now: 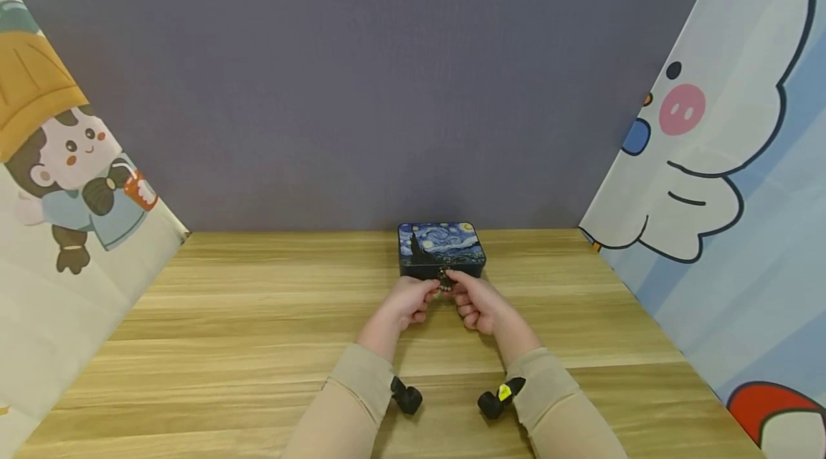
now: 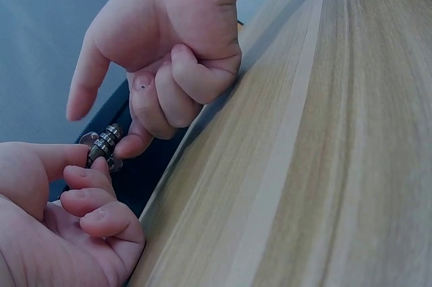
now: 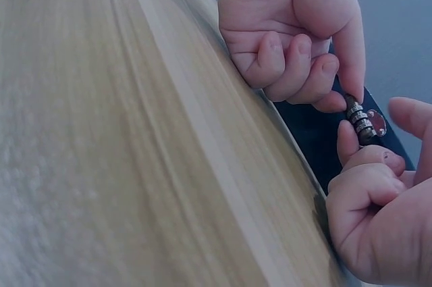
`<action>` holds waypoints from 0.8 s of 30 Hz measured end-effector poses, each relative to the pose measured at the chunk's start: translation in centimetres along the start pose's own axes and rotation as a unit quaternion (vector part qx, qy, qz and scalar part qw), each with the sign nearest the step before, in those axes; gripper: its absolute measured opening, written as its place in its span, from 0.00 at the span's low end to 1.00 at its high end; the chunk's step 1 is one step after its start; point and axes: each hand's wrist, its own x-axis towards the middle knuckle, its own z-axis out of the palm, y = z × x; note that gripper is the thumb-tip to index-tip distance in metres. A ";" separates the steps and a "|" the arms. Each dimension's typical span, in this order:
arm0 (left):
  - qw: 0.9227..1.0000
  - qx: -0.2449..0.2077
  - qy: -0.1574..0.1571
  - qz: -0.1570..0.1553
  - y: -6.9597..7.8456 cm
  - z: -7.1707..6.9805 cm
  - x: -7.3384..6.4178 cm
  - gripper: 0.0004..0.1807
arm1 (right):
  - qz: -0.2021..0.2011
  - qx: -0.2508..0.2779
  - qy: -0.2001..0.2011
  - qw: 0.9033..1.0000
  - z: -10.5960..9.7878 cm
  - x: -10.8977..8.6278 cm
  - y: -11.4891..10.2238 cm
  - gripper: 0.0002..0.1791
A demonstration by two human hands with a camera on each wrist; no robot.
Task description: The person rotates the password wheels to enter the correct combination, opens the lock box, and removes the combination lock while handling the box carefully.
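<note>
A small metal combination lock (image 1: pixel 444 278) with ridged number rings (image 2: pixel 106 141) is at the front of a dark tin box (image 1: pixel 442 244) whose lid bears a swirling blue night-sky picture. My left hand (image 1: pixel 406 300) pinches one end of the lock between thumb and index finger. From the other side, my right hand (image 1: pixel 478 303) touches the lock's rings with its index fingertip (image 3: pixel 346 140). The right thumb (image 2: pixel 86 88) stands out straight, apart from the lock, while that hand's other fingers are curled in. Part of the lock is hidden behind the fingers.
The box stands at the back of a wood-grain table (image 1: pixel 258 330), close to a grey upright panel (image 1: pixel 387 86). Cartoon-printed sheets (image 1: pixel 755 229) flank the table left and right. A small black camera (image 1: pixel 406 396) is worn at each wrist.
</note>
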 end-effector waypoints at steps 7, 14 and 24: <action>1.000 -0.003 -0.005 -0.001 0.0 0.0 0.1 0.14 | 0.022 0.025 -0.004 0.999 -0.1 -0.1 -0.2 0.32; 1.000 -0.003 -0.004 -0.001 -0.1 -0.1 0.2 0.14 | 0.026 0.032 -0.002 0.999 -0.1 -0.2 -0.3 0.31; 1.000 0.003 -0.003 0.000 -0.1 -0.1 0.3 0.14 | 0.002 -0.002 -0.001 1.000 0.1 -0.2 -0.1 0.24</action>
